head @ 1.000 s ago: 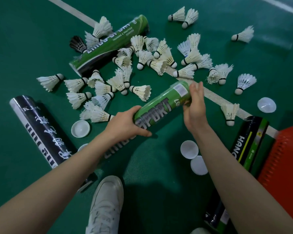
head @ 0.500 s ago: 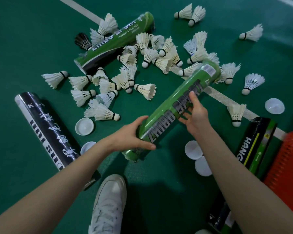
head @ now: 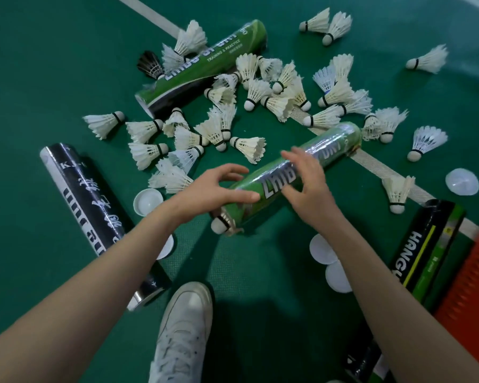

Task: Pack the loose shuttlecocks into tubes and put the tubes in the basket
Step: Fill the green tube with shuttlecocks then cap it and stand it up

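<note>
**Tube slack between two loosened grips**

The green tube (head: 327, 149) sits mid-frame with its long axis running from lower left to upper right. Its near end points at the shoe (head: 183, 327), and a cork (head: 219, 224) pokes out of it. The far end lies over the white line (head: 376, 164).

The left grip (head: 216, 192) is at the near end. Its thumb lies along the tube's side and its fingers arch clear above, closed round nothing. The right grip (head: 310, 186) hovers over the middle with fingers spread, also released, and I cannot tell if it touches. The tube is blurred, so whether it rests fully on the floor (head: 53, 64) is unclear.

The left grip looks nearer the open mouth, so it is the likelier one to push the cork home. The caps (head: 147, 201) lie just left of that wrist, with more below the right wrist.

The floor is flat, textured green court. A smooth round tube left loose on it could roll.

There is little room around the tube:
- Loose shuttlecocks (head: 249, 146) crowd the upper middle.
- A black tube (head: 89, 203) lies at left and a second green tube (head: 205, 64) above.
- The orange basket (head: 470, 299) waits at the right edge, beyond a dark tube (head: 423, 252), on the right grip's side.
</note>
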`<action>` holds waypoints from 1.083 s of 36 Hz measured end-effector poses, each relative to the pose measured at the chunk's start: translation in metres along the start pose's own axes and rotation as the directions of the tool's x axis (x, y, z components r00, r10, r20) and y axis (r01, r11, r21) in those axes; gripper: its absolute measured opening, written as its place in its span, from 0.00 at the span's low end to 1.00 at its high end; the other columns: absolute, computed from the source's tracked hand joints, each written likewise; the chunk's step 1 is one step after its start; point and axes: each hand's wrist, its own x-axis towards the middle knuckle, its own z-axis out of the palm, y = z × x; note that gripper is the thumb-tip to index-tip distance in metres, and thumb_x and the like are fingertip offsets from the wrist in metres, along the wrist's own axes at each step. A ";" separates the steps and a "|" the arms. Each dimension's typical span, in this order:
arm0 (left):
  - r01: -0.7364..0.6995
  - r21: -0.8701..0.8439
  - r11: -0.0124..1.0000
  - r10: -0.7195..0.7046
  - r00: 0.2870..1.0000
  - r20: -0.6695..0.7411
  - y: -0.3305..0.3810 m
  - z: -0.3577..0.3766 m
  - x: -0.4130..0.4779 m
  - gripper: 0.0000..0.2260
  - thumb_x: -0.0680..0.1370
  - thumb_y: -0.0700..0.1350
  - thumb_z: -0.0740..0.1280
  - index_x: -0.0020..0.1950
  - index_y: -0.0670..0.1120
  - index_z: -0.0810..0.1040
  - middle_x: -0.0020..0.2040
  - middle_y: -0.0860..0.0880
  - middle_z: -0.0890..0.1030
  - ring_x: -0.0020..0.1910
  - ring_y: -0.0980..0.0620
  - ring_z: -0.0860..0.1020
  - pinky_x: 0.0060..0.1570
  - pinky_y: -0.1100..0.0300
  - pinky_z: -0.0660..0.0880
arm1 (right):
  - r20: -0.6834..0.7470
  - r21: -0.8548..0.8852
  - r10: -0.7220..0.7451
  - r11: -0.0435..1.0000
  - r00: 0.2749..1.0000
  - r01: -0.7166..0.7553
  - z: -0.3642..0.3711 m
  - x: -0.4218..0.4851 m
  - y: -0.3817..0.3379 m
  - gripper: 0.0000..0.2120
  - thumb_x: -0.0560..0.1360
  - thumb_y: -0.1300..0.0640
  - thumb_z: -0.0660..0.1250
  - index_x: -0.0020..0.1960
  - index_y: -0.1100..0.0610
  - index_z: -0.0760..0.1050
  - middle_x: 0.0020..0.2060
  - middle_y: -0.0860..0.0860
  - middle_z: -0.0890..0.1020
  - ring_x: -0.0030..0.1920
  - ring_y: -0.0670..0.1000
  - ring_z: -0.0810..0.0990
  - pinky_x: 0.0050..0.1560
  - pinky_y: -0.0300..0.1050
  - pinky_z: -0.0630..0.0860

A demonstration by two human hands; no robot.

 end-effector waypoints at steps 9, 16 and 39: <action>-0.035 -0.463 0.886 -0.007 0.996 -0.088 0.013 -0.009 -0.010 0.21 0.72 0.61 0.67 0.59 0.49 0.76 0.57 0.47 0.80 0.53 0.47 0.82 0.51 0.51 0.79 | 0.079 -0.407 -0.217 0.884 0.973 0.230 0.010 0.006 -0.009 0.39 0.69 0.59 0.74 0.75 0.50 0.60 0.75 0.54 0.60 0.76 0.57 0.48 0.73 0.65 0.50; -0.269 -0.691 0.671 0.102 0.956 -0.273 0.014 -0.007 -0.020 0.23 0.68 0.54 0.70 0.60 0.48 0.72 0.60 0.48 0.76 0.57 0.47 0.78 0.54 0.47 0.77 | -0.083 -0.403 -0.375 0.860 0.923 0.313 -0.001 0.016 -0.006 0.35 0.67 0.56 0.73 0.71 0.56 0.63 0.69 0.58 0.68 0.72 0.61 0.63 0.68 0.68 0.61; -0.472 0.398 0.786 0.618 0.597 -0.512 0.016 -0.001 -0.038 0.10 0.78 0.45 0.67 0.57 0.43 0.77 0.49 0.52 0.77 0.45 0.59 0.74 0.46 0.67 0.73 | -0.175 -0.256 -0.379 0.909 0.909 0.330 -0.009 0.025 -0.028 0.32 0.67 0.57 0.71 0.68 0.60 0.65 0.63 0.55 0.70 0.63 0.57 0.69 0.62 0.61 0.69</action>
